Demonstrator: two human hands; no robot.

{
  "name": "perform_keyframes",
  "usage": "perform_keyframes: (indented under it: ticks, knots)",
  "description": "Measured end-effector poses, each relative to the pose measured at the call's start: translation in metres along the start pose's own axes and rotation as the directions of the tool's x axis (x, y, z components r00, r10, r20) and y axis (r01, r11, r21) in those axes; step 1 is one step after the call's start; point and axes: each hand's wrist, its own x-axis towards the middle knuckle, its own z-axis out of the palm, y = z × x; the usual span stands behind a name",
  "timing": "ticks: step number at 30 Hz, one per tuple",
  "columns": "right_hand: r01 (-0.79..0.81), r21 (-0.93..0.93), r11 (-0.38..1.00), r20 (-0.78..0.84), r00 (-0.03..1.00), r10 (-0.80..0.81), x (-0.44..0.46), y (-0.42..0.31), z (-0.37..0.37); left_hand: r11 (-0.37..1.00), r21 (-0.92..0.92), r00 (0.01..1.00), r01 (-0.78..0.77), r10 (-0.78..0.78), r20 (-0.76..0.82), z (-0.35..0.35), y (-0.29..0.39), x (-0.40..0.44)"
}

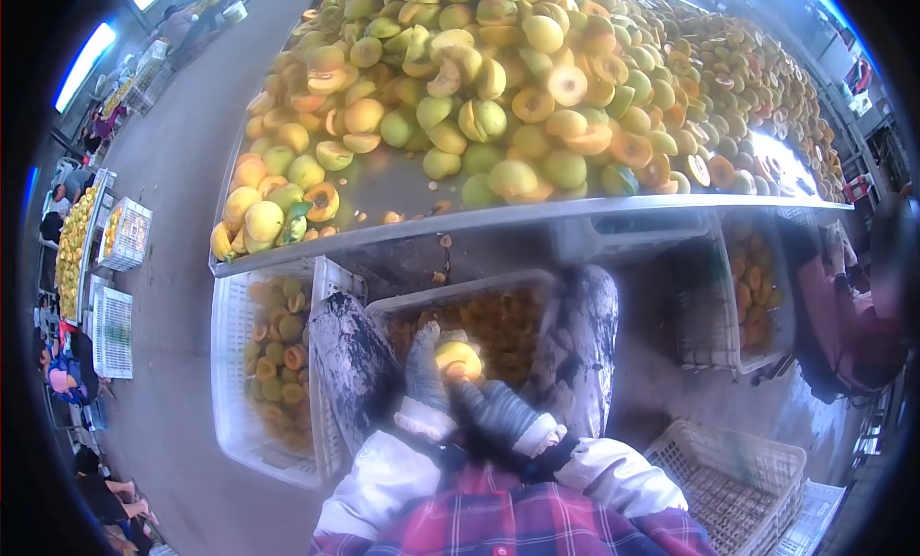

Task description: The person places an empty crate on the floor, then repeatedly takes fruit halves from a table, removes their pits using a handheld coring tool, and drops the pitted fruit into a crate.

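My left hand (427, 383), in a grey glove, is closed around a yellow peach (458, 361) held low between my knees. Also gloved, my right hand (502, 414) has its fingers bent in against the lower edge of the peach. Whatever those fingers grip, if anything, is hidden. Right below both hands sits a crate (407, 305) of orange-brown pieces, blurred in view. In front stands a metal-edged table (537, 216) heaped with peaches (479, 120), many of them cut in halves and some showing the hollow of the stone.
Left of my leg is a white crate (225, 383) of peach halves. Another filled crate (725, 297) stands to the right, near a person (848, 326). A basket (738, 470) lies at lower right. Across the aisle, people sit by another fruit table (77, 235).
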Motion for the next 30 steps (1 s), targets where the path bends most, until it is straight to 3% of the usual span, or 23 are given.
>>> perform_keyframes:
  ticks: [3,5,6,7,8,10,11,12,13,14,15,16,17,18,20,21,22,23,25,26,27,28,30]
  knots:
    - [0.036,0.099,0.994,0.051,0.998,-0.041,-0.003,-0.024,-0.008,0.979,0.075,0.970,-0.191,0.176,0.171,0.017,0.000,-0.012]
    - [-0.107,0.510,0.854,0.106,0.992,0.061,-0.006,-0.036,-0.007,0.939,0.092,0.943,-0.330,0.324,0.080,0.040,0.009,-0.024]
    - [-0.099,0.498,0.861,0.111,0.993,0.050,-0.003,-0.020,-0.006,0.991,-0.015,0.982,-0.136,0.137,0.128,0.051,0.029,-0.044]
    - [-0.219,0.555,0.803,0.159,0.975,0.156,0.001,0.012,-0.004,0.988,-0.025,0.980,-0.150,0.152,0.131,0.036,0.032,-0.026]
    - [-0.336,0.604,0.723,0.215,0.942,0.259,0.002,0.030,-0.001,0.997,-0.006,0.916,-0.079,0.075,0.395,0.004,0.030,0.013]
    - [-0.310,0.665,0.679,0.190,0.950,0.247,0.002,0.009,0.009,0.995,0.094,0.571,0.026,-0.092,0.815,-0.035,0.028,0.072]
    - [-0.281,0.730,0.623,0.160,0.957,0.244,0.001,-0.007,0.010,0.995,0.093,0.564,0.018,-0.087,0.821,-0.020,0.034,0.051]
    - [-0.275,0.730,0.626,0.157,0.958,0.239,-0.005,-0.025,0.003,0.686,0.374,0.604,-0.624,0.119,0.788,0.007,0.042,0.008]
    - [-0.152,0.503,0.851,0.177,0.982,0.071,-0.014,-0.045,-0.009,-0.030,0.523,0.491,-0.852,0.301,0.817,0.022,0.046,-0.016]
    - [0.029,0.237,0.971,0.240,0.967,-0.088,-0.020,-0.060,-0.018,-0.036,0.516,0.484,-0.856,0.299,0.823,0.011,0.037,0.001]
    - [0.039,0.239,0.970,0.232,0.968,-0.096,-0.026,-0.069,-0.023,-0.123,0.472,0.419,-0.873,0.307,0.855,-0.010,0.019,0.033]
    - [-0.167,0.416,0.894,0.308,0.951,0.035,-0.032,-0.075,-0.027,-0.205,0.424,0.354,-0.882,0.307,0.884,-0.025,0.006,0.053]
    - [-0.367,0.553,0.748,0.405,0.903,0.144,-0.037,-0.078,-0.030,-0.203,0.416,0.348,-0.886,0.300,0.888,-0.029,0.000,0.054]
    - [-0.361,0.554,0.750,0.396,0.907,0.144,-0.042,-0.072,-0.029,-0.117,0.410,0.350,-0.905,0.343,0.871,-0.033,-0.007,0.056]
    - [-0.501,0.851,0.156,0.518,0.850,-0.097,-0.044,-0.050,-0.020,-0.038,0.385,0.341,-0.922,0.393,0.854,-0.026,-0.014,0.054]
    - [-0.500,0.851,0.163,0.518,0.849,-0.100,-0.037,-0.031,-0.009,0.110,0.377,0.381,-0.920,0.479,0.790,-0.019,-0.019,0.046]
    - [-0.168,0.795,0.583,0.245,0.968,-0.056,-0.026,-0.006,0.004,0.255,0.351,0.434,-0.901,0.548,0.716,-0.011,-0.024,0.033]
    - [0.151,0.471,0.869,-0.040,0.988,-0.150,-0.020,0.006,0.010,0.391,0.305,0.492,-0.868,0.599,0.631,-0.002,-0.029,0.019]
    - [-0.007,0.529,0.848,0.056,0.998,-0.027,-0.029,-0.006,0.005,0.626,0.165,0.624,-0.762,0.642,0.446,0.011,-0.029,-0.012]
    - [0.041,0.346,0.937,-0.008,0.999,-0.041,-0.025,0.008,0.007,0.626,0.172,0.627,-0.761,0.640,0.443,0.020,-0.018,-0.031]
    - [0.083,0.142,0.986,-0.070,0.995,-0.073,-0.022,0.015,0.009,0.793,0.224,0.803,-0.566,0.469,0.369,0.036,-0.002,-0.049]
    - [0.087,0.141,0.986,-0.066,0.995,-0.079,-0.020,0.015,0.011,0.908,0.249,0.922,-0.336,0.263,0.285,0.048,0.010,-0.054]
    - [0.206,0.064,0.976,-0.240,0.953,-0.185,-0.018,0.013,0.017,0.956,0.230,0.952,-0.181,0.112,0.285,0.048,0.021,-0.045]
